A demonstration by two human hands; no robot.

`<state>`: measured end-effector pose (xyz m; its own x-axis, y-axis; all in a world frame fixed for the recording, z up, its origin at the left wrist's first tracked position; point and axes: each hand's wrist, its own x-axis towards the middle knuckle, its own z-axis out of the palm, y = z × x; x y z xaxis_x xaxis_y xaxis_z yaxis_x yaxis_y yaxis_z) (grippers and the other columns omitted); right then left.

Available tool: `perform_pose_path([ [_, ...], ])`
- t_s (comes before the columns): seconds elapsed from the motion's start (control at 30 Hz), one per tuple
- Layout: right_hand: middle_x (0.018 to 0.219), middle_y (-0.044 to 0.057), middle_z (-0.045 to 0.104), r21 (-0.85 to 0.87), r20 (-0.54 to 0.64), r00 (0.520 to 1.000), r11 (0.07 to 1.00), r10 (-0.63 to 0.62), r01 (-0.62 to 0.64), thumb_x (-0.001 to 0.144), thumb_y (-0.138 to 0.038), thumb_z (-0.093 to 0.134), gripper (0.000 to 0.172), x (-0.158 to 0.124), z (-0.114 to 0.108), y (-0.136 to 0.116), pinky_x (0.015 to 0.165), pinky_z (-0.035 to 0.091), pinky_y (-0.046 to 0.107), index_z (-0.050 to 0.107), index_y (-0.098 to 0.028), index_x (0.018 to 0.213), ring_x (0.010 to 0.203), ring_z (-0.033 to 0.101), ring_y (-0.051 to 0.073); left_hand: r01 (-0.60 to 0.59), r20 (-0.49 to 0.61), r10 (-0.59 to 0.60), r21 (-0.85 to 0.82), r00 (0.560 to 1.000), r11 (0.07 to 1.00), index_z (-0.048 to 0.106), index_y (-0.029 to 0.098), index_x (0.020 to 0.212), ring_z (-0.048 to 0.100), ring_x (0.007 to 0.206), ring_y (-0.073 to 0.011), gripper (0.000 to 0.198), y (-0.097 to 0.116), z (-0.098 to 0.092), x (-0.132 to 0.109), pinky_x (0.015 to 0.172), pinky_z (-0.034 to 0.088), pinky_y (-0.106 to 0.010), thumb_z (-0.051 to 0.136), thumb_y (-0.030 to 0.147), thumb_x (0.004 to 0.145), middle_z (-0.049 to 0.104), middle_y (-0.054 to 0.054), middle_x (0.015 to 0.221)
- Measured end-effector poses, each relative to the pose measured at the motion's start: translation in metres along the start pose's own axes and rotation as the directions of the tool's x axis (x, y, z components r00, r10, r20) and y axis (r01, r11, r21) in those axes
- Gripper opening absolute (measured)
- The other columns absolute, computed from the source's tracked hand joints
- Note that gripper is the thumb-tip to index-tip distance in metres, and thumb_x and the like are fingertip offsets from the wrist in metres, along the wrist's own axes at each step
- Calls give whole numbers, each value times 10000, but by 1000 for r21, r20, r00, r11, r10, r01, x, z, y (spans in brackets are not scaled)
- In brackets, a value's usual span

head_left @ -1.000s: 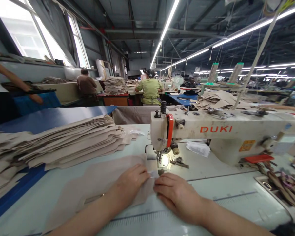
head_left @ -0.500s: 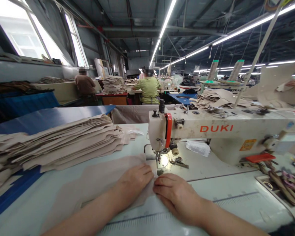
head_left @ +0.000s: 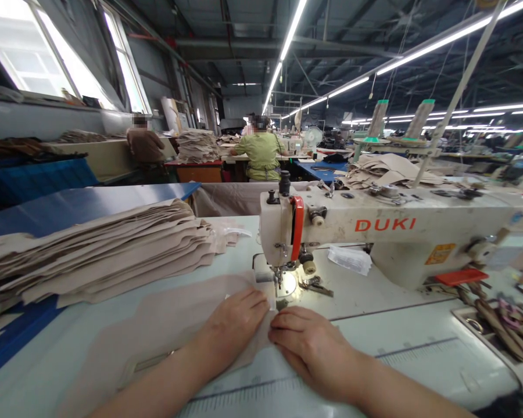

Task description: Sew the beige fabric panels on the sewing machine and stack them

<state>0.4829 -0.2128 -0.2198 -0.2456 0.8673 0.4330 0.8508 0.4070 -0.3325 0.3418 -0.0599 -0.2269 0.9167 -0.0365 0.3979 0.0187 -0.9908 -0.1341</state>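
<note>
2 hands [head_left: 236, 319] [head_left: 311, 347] — fingers together, grip unclear — on 1 fabric piece [head_left: 169, 313] near 1 sewing machine [head_left: 340, 223]

Fan [head_left: 312, 137]: white, well ahead of you.
Thread cones [head_left: 419, 120]: you see two, right of the fan.
Co-worker in yellow-green [head_left: 261, 152]: left of the fan, back toward you.
Window [head_left: 15, 46]: far left of the fan.

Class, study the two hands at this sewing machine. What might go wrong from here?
1. The left hand and right hand are near the needle area, so a finger might get hurt.
2. With both hands at one edge of the fabric piece, the rest might skew.
3. The dark metal piece near the needle plate might snag the fabric.
</note>
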Motion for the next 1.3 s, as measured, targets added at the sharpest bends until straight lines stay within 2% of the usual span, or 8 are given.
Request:
perform_pose_path([
  [0.37,1033,101,684,16,7,1000,1000,-4,4,948,-143,443,242,-1,1,1,964,470,316,673,-140,1027,1019,572,208,2,12,-2,-12,1000,1000,597,161,834,607,800,-198,196,0,4,-1,783,530,-335,479,13,885,636,-40,851],
  [0.47,1042,94,679,49,26,1000,999,5,-6,946,-142,458,235,0,-4,2,973,454,302,675,-142,1038,1032,571,199,4,45,-4,-9,999,1000,593,159,832,607,797,-205,176,0,3,-1,777,531,-346,508,9,866,632,-42,844],
  [0.57,994,77,680,75,70,995,994,71,-76,931,-146,508,191,4,-14,5,921,466,282,680,-157,1013,975,589,187,16,57,-15,-12,998,1000,600,158,839,611,801,-206,179,1,1,-1,779,534,-344,503,9,864,636,-49,845],
  [0.7,926,67,674,-41,93,979,983,184,-181,903,-146,566,155,13,-23,15,856,470,309,674,-165,1013,909,592,200,20,45,-20,-3,999,1000,636,157,921,628,886,-212,184,3,-1,-4,831,529,-338,495,45,881,670,-78,927],
  [0.87,883,75,643,-218,99,988,971,121,-97,899,-166,583,117,20,-15,27,823,462,326,679,-158,965,879,561,218,11,19,-11,-11,1000,1000,644,131,1094,632,1021,-215,254,8,-11,-12,947,497,-355,432,152,956,691,-113,1093],
  [1.0,854,70,635,-246,74,994,968,76,-55,919,-162,550,122,21,-10,30,791,462,318,672,-164,908,848,550,211,60,32,-59,-56,998,997,591,143,1241,603,1128,-204,339,9,-16,-18,999,478,-352,390,224,981,666,-98,1217],
  [1.13,830,69,633,-264,44,997,963,61,-47,931,-156,521,157,20,-9,34,792,464,319,669,-161,880,843,552,210,67,17,-66,-71,998,995,591,120,1243,612,1132,-220,351,6,-8,-15,984,491,-374,397,247,980,672,-120,1205],
  [1.3,867,77,641,-293,14,992,949,122,-113,936,-166,519,162,21,-11,41,795,465,324,671,-169,879,865,564,212,50,-15,-51,-72,999,996,588,143,1243,618,1124,-209,359,-1,3,0,970,504,-376,361,238,982,670,-114,1216],
])
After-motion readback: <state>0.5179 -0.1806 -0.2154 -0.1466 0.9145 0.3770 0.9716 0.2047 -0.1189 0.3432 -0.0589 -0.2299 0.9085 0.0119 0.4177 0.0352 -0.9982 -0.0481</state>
